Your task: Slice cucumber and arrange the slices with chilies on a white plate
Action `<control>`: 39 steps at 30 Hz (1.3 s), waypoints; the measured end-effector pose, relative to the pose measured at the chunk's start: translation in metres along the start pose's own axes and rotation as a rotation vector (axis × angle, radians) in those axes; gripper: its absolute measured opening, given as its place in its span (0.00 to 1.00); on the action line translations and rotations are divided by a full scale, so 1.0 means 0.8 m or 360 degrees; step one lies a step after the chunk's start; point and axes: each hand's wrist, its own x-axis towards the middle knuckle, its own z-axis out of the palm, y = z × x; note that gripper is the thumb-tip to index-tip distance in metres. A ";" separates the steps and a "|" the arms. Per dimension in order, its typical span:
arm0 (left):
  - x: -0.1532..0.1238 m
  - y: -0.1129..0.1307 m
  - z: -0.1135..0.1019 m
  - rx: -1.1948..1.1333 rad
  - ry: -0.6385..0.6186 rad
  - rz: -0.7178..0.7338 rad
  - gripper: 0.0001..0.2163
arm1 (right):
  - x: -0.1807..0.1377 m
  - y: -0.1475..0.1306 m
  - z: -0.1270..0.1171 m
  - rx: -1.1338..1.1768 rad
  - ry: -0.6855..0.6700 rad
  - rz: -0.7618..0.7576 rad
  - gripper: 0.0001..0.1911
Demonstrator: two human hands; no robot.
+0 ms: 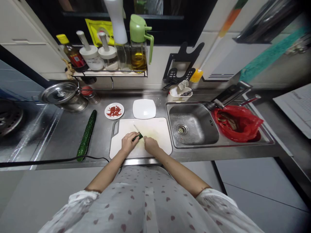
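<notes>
On the white cutting board, my left hand presses a short dark green cucumber piece with its fingers closed round it. My right hand grips a small knife whose handle is hidden in the fist. The blade points up and left, right against the cucumber piece; whether it has cut in cannot be made out. Faint greenish wet marks show on the board. A whole cucumber lies on the steel counter to the left.
Behind the board are a plate of chopped red bits and a white square plate. The steel sink and a red plastic bag are right. A black cord crosses the front left edge. Bottles stand on a rack.
</notes>
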 end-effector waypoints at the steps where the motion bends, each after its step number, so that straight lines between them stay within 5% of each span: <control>1: 0.000 0.000 0.000 0.0001 -0.0002 0.0002 0.10 | 0.002 -0.001 -0.001 0.0004 -0.0002 -0.0003 0.15; 39: 0.001 -0.002 0.001 0.0031 -0.0033 -0.0024 0.11 | 0.019 0.001 0.013 0.0047 0.0034 -0.0020 0.15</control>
